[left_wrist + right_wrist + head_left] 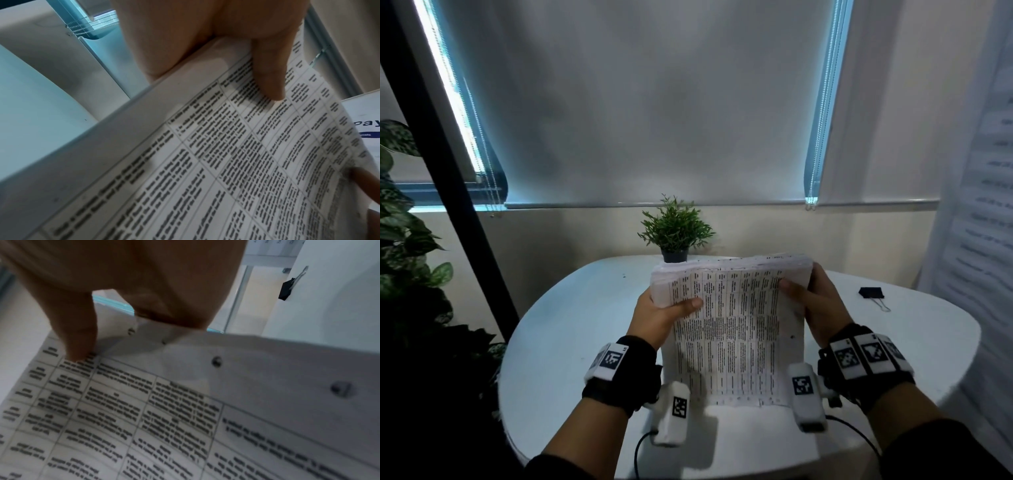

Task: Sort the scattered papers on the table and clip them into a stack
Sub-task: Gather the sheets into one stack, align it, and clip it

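A thick stack of papers [732, 329], printed with tables of text, stands on its lower edge on the white table [571, 342] and leans toward me. My left hand [664, 313] grips its left side, thumb across the front sheet. My right hand [808, 298] grips its right side, thumb on the front and fingers behind. The left wrist view has the left thumb [269, 74] pressed on the papers [226, 162]. In the right wrist view the right thumb [78, 337] presses the punched top sheet [164, 418]. A black binder clip [871, 293] [286, 289] lies on the table to the right, untouched.
A small potted plant [675, 236] stands at the table's far edge behind the stack. A large leafy plant [404, 246] and a dark pole [458, 192] are at the left. A printed banner [983, 212] hangs at the right.
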Demonstrator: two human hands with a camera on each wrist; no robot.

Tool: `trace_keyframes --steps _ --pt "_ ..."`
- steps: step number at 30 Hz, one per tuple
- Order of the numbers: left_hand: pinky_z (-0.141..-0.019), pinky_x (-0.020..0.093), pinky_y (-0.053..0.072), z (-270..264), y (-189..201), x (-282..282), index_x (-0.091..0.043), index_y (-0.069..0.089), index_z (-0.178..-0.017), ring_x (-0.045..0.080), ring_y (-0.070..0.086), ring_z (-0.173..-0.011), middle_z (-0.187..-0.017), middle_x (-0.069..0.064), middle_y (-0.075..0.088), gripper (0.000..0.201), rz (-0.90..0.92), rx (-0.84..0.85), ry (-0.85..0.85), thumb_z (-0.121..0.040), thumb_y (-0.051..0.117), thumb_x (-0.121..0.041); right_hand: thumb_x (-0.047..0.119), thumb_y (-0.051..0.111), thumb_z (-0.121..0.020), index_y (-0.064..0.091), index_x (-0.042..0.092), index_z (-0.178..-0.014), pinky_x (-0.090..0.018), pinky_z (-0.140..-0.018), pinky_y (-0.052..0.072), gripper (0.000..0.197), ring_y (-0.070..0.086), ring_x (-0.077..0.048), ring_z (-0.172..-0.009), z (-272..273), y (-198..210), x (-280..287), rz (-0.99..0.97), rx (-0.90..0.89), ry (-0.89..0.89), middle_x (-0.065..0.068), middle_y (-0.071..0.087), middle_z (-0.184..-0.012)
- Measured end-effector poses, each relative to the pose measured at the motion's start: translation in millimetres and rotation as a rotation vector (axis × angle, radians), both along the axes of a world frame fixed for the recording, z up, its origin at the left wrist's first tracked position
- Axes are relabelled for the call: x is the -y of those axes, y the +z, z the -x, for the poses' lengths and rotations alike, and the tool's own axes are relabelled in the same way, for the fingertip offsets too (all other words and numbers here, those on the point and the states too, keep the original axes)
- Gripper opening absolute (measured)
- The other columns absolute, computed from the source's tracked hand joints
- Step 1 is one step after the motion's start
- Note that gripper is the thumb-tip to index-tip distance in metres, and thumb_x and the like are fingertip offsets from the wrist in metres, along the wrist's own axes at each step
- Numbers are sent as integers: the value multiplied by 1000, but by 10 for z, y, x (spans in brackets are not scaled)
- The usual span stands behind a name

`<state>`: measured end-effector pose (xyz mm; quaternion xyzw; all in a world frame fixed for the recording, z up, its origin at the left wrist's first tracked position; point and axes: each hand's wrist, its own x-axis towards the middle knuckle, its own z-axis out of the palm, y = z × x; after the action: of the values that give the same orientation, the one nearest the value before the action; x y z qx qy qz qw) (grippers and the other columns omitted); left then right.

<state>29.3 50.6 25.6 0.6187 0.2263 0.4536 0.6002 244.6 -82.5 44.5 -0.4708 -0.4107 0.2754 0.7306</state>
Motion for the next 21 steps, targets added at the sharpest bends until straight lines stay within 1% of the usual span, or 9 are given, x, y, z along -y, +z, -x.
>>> trace_keyframes --steps 3,4,8,10,12,14,17,19,21 --pt "-74 23 56 16 27 19 -8 65 -113 21 70 -96 -101 5 74 62 -11 8 -40 -55 83 -21 26 73 -67 58 15 -106 -32 -66 55 43 69 -24 -86 62 -33 -37 -36 -21 -15 -6 71 -96" --pt "-75 24 56 22 33 34 -8 64 -114 20 70 -96 -102 4 74 65 -15 12 -53 -54 84 -25 26 72 -68 59 15 -105 -32 -65 55 41 68 -24 -85 70 -47 -48 -42 -30 -26 -7 71 -96" --pt "-77 30 57 43 55 39 -4 57 -120 26 69 -98 -105 11 72 81 -37 53 -34 -50 84 -32 50 86 -45 59 14 -106 -33 -65 55 75 69 -24 -85 94 -37 -44 -36 -18 -42 -7 72 -96" --pt "-78 36 58 56 54 36 -4 48 -126 31 68 -100 -109 17 69 91 -24 96 -40 -48 87 -29 51 87 -42 60 13 -105 -31 -66 56 78 69 -22 -85 85 -28 -5 -55 -25 -30 -5 72 -95" --pt "-82 43 57 73 92 61 -6 48 -126 34 67 -102 -110 19 68 96 8 95 -74 -44 90 -32 47 86 -49 62 15 -101 -27 -66 55 66 70 -17 -83 79 -10 38 -65 -12 -6 -1 73 -91" --pt "-86 45 55 91 136 70 -6 57 -117 32 68 -100 -105 16 71 86 1 41 -116 -44 90 -38 37 82 -60 63 16 -99 -24 -65 55 48 70 -15 -82 77 3 57 -59 17 13 1 74 -89" --pt "-83 40 57 119 192 72 -3 65 -110 29 70 -96 -101 13 73 70 -15 -13 -115 -49 84 -32 14 66 -75 61 13 -99 -23 -64 54 25 69 -13 -81 71 20 67 -45 45 -5 2 73 -86" --pt "-75 33 58 135 216 83 -3 67 -106 27 72 -91 -96 11 75 65 -17 -22 -61 -50 88 -29 6 63 -75 61 12 -100 -24 -65 54 25 69 -14 -82 81 25 71 -37 65 -12 2 73 -87" --pt "-68 27 58 138 228 116 -5 70 -97 25 72 -85 -89 9 76 51 -24 -19 -19 -53 90 -21 5 64 -73 61 14 -100 -25 -66 55 28 69 -14 -83 82 20 77 -34 63 -13 2 73 -88"
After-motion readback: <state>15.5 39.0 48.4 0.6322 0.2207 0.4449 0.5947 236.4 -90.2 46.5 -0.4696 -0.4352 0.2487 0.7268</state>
